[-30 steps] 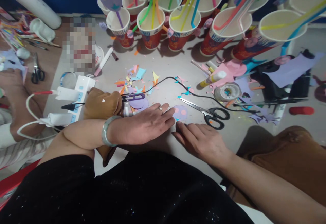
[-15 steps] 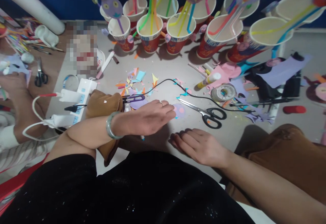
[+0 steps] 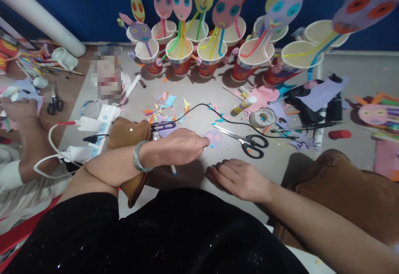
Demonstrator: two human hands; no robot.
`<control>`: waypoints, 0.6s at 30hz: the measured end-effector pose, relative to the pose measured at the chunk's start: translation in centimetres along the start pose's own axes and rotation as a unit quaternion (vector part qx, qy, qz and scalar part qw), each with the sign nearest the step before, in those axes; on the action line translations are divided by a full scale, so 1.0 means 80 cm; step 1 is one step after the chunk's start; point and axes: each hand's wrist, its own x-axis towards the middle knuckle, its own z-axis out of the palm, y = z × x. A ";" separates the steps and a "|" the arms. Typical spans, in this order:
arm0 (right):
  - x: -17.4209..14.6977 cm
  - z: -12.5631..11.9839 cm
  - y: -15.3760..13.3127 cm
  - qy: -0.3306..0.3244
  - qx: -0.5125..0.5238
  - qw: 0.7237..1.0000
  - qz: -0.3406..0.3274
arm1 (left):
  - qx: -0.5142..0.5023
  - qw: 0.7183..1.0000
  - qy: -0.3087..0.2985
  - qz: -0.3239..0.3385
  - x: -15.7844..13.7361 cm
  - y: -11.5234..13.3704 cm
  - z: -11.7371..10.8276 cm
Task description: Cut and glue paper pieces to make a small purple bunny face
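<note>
Head-worn view, facing forward and down, close above left hand (image 3: pixel 176 147) and right hand (image 3: pixel 240 179), torso (image 3: pixel 193 232) at six o'clock, wall (image 3: pixel 96 8) at twelve

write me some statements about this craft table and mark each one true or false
1. A rounded lilac paper piece with pink spots lies beside the left hand. True.
2. The right hand holds the nearer black-handled metal scissors. False: those lie on the flat grey table, beyond the hand.
3. A pale green, ring-shaped bangle circles the left hand's wrist. True.
4. A short red cylinder lies left of the white power strip. False: it lies far to the right.
</note>
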 end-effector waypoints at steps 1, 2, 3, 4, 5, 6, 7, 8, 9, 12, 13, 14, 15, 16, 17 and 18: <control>0.000 0.000 -0.001 0.004 -0.003 1.000 0.006 | 0.002 1.000 -0.009 0.014 0.000 0.001 0.000; 0.000 0.001 -0.001 0.007 -0.007 1.000 0.015 | 0.002 1.000 -0.016 0.026 0.000 0.001 0.000; -0.001 0.002 -0.001 0.011 -0.011 1.000 0.026 | 0.002 0.999 -0.022 0.035 -0.001 0.002 0.000; -0.002 0.002 -0.002 0.013 -0.016 0.999 0.040 | 0.000 0.999 -0.026 0.041 0.000 0.003 0.000; -0.003 0.003 -0.002 0.014 -0.019 0.998 0.054 | -0.002 0.998 -0.031 0.046 0.000 0.003 0.000; -0.004 0.004 -0.001 0.013 -0.020 0.998 0.066 | -0.005 0.998 -0.038 0.048 0.000 0.004 -0.001; -0.005 0.004 -0.001 0.011 -0.020 0.997 0.075 | -0.007 0.998 -0.048 0.049 0.001 0.004 -0.003; -0.005 0.005 0.000 0.008 -0.019 0.997 0.081 | -0.008 0.997 -0.060 0.048 0.002 0.005 -0.004; -0.006 0.005 0.000 0.006 -0.017 0.996 0.085 | -0.010 0.996 -0.071 0.046 0.002 0.005 -0.005; -0.005 0.006 0.001 0.004 -0.013 0.996 0.088 | -0.010 0.996 -0.076 0.049 0.003 0.005 -0.005; -0.004 0.006 0.002 0.004 -0.012 0.996 0.087 | -0.008 0.996 -0.073 0.053 0.002 0.005 -0.004; -0.004 0.006 0.002 0.006 -0.011 0.996 0.086 | -0.007 0.996 -0.069 0.056 0.002 0.004 -0.002; -0.003 0.006 0.002 0.006 -0.010 0.996 0.086 | -0.006 0.996 -0.066 0.058 0.001 0.004 0.000; -0.003 0.006 0.002 0.006 -0.009 0.996 0.086 | -0.005 0.996 -0.064 0.060 0.001 0.003 0.002; -0.003 0.006 0.002 0.004 -0.009 0.996 0.087 | -0.006 0.996 -0.062 0.062 0.000 0.003 0.004; -0.004 0.007 0.002 0.003 -0.009 0.996 0.088 | -0.007 0.996 -0.060 0.063 0.000 0.002 0.006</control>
